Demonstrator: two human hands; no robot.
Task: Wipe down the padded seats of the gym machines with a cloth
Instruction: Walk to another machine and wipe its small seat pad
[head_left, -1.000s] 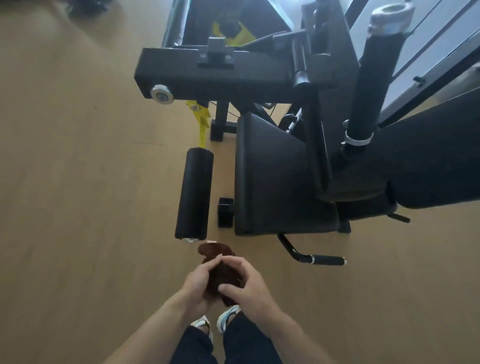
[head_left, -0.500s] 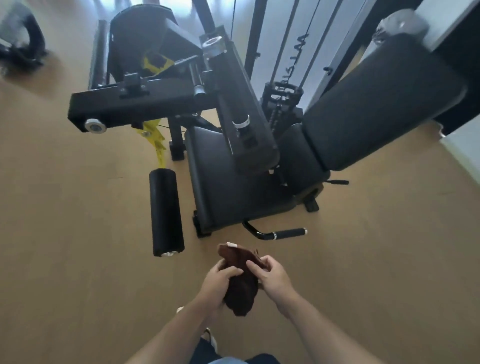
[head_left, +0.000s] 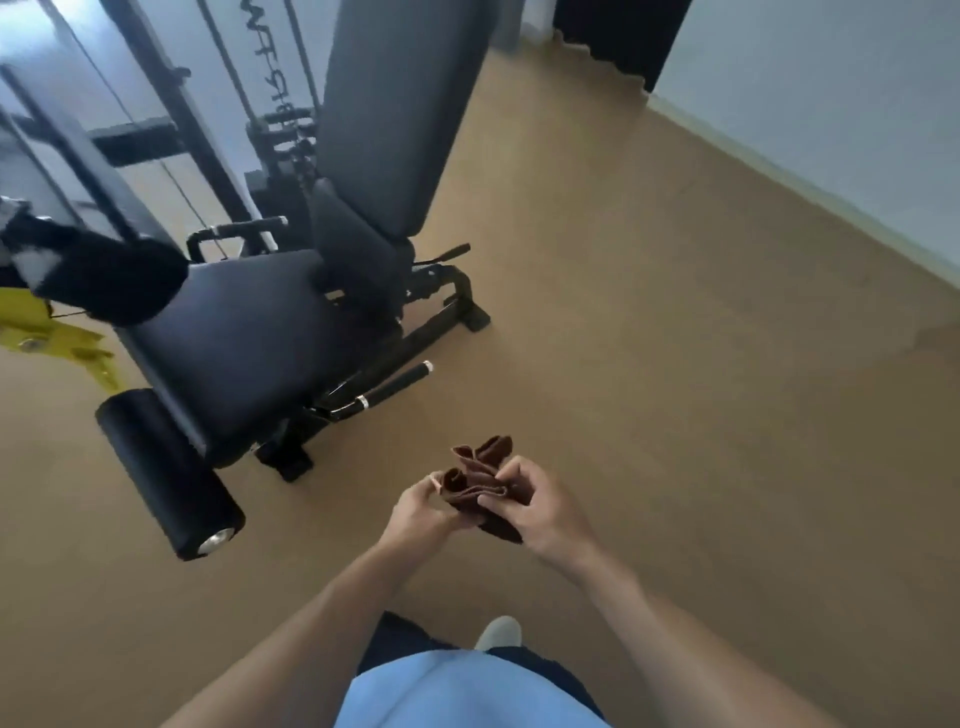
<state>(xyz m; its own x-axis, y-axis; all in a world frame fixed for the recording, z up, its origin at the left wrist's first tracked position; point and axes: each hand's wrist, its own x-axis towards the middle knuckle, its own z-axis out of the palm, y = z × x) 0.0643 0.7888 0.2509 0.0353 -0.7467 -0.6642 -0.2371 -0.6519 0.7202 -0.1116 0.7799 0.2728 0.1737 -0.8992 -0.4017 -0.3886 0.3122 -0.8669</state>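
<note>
A bunched dark brown cloth (head_left: 478, 483) is held in front of me between both hands, above the wooden floor. My left hand (head_left: 421, 512) pinches its left fold and my right hand (head_left: 535, 512) grips its right side. The black padded seat (head_left: 249, 332) of a gym machine lies ahead to the left, apart from the cloth. Its tall padded backrest (head_left: 395, 104) rises behind the seat.
A black foam leg roller (head_left: 166, 470) sticks out at the seat's front left. A side handle (head_left: 389, 387) and the frame foot (head_left: 467, 306) reach toward me on the floor. Cable tower uprights (head_left: 176, 114) stand behind. A white wall (head_left: 831, 130) runs along the right.
My view has swung right and closer, so the machine now sits at the left. Both hands kept the cloth and reworked its folds, which now stand up bunched.
</note>
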